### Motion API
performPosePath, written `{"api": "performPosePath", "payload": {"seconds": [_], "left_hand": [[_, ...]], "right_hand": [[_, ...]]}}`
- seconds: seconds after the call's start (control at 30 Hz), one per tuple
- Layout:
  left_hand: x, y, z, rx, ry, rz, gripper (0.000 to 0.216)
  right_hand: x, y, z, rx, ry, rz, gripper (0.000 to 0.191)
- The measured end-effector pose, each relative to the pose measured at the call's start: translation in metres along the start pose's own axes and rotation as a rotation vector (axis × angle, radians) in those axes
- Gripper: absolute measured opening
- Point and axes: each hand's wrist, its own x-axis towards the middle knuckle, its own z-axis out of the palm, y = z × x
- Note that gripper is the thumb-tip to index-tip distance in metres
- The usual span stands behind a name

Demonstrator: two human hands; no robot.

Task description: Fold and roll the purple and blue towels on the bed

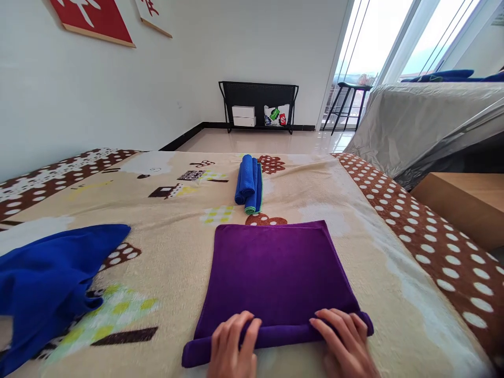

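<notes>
1. Two hands of mine are on the purple cloth (275, 273), which lies on the blanket (177, 257) right in front of me. I think this is the rolling step: the near edge is a fat tube, and the rest lies flat, past my fingers.
2. My left hand (232, 344) is curled over the tube, toward its left end. The fingers are bent and a bit apart, holding the roll.
3. My right hand (346, 338) is curled over the tube too, near its right end. It is not wide open; it holds the roll. My thumbs are hard to make out, so I can't tell just how they sit.
4. The next move, I'd say, calls for both hands to push away from me evenly, so the tube stays tight and straight.
5. Past the flat part sit the rolled blue cloths (247, 178). A loose blue cloth (51, 278) lies off to my left.
</notes>
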Motion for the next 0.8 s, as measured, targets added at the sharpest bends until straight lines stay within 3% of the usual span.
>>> {"api": "performPosePath", "payload": {"seconds": [0.07, 0.17, 0.27, 0.53, 0.8], "left_hand": [[0.008, 0.017, 0.013, -0.080, 0.027, 0.093, 0.043], [0.014, 0.022, 0.020, -0.081, 0.061, 0.150, 0.031], [0.015, 0.013, 0.016, -0.025, 0.029, 0.204, 0.026], [0.017, -0.003, 0.013, -0.002, -0.028, 0.321, 0.037], [0.014, -0.036, -0.008, 0.002, -0.115, 0.292, 0.035]], "right_hand": [[0.016, -0.012, 0.001, 0.076, 0.011, -0.022, 0.035], [0.028, -0.016, 0.002, 0.131, 0.042, -0.004, 0.019], [0.028, -0.013, 0.004, 0.162, 0.008, 0.003, 0.019], [0.026, -0.016, 0.009, 0.179, -0.027, 0.011, 0.026], [0.008, 0.018, -0.008, 0.079, -0.086, 0.063, 0.020]]}}
